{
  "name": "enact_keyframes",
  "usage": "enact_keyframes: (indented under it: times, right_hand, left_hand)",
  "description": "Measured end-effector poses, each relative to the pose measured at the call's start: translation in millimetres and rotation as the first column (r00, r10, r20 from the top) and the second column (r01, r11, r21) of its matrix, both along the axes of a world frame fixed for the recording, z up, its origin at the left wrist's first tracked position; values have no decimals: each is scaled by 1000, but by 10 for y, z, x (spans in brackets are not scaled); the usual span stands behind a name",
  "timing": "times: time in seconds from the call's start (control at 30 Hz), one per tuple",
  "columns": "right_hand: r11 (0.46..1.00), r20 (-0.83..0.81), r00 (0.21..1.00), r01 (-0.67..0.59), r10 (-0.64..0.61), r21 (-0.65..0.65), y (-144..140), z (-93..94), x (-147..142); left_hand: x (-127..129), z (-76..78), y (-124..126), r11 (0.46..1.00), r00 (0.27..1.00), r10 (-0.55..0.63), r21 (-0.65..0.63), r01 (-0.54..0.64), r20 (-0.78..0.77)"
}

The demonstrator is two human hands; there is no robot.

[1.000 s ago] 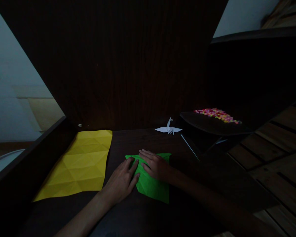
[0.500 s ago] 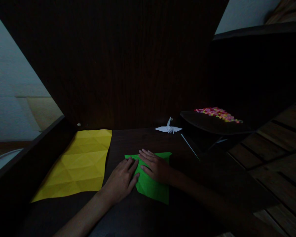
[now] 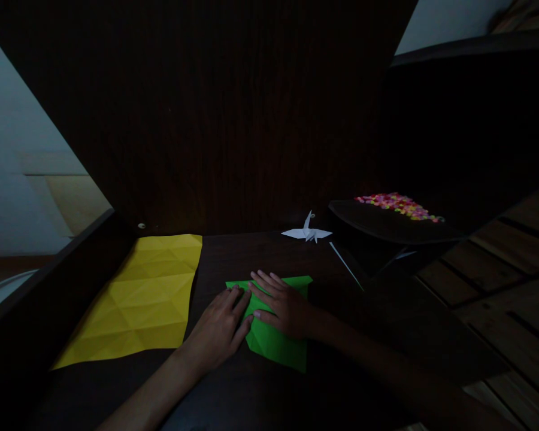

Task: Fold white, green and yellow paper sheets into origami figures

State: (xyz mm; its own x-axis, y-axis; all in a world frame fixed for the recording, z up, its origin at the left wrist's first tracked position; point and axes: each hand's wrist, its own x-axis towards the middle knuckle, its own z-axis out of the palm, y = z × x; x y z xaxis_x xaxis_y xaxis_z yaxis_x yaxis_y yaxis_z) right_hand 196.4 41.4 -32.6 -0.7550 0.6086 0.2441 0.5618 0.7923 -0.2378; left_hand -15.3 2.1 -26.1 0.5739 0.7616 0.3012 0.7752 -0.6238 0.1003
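Observation:
A piece of green paper (image 3: 278, 350), folded and creased, lies on the dark wooden surface in front of me. On its left part rests my left hand (image 3: 222, 326), fingers stretched out and pressing down near the left edge. My right hand (image 3: 282, 302) lies flat across the upper middle of the paper, its fingers spread and pointing up and left. Neither hand grips anything. Parts of the green paper are hidden under both hands. To the left lies a large yellow sheet (image 3: 148, 293) with a grid of creases.
A white folded paper crane (image 3: 307, 233) stands against the back panel. Right of it lies a thin white strip (image 3: 345, 266). A small rounded shelf (image 3: 386, 230) holds a heap of pink and yellow bits (image 3: 399, 205). A raised wooden edge (image 3: 63, 260) bounds the left side.
My right hand's fingers have shifted very slightly left on the green paper. My left hand stays nearly in place, and the view has tilted a little.

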Motion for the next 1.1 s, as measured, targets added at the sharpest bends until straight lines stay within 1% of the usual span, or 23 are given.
enact_keyframes:
  times: [0.17, 0.37, 0.57, 0.67, 0.87, 1.1]
  right_hand:
    - [1000, 23, 1000, 2, -2, -8, -4, 6, 3]
    - [1000, 27, 1000, 5, -5, -19, -7, 22, 12]
    - [1000, 19, 1000, 13, -13, -6, -5, 1, 26]
    - [1000, 9, 1000, 16, -16, 5, -8, -8, 28]
    - [1000, 34, 999, 13, -14, 9, -12, -6, 22]
    - [1000, 13, 1000, 15, -15, 18, -23, -13, 33]
  left_hand:
    - [5, 1, 6, 1000, 1000, -5, 13, 5, 18]
    - [21, 3, 15, 999, 1000, -5, 34, 5, -7]
    - [28, 20, 46, 1000, 1000, -5, 1, 5, 6]
    - [16, -15, 73, 1000, 1000, -23, -5, 23, 8]
    - [-10, -91, 104, 997, 999, -45, -67, 43, -24]
    - [-10, -54, 95, 994, 999, -50, -96, 48, -13]
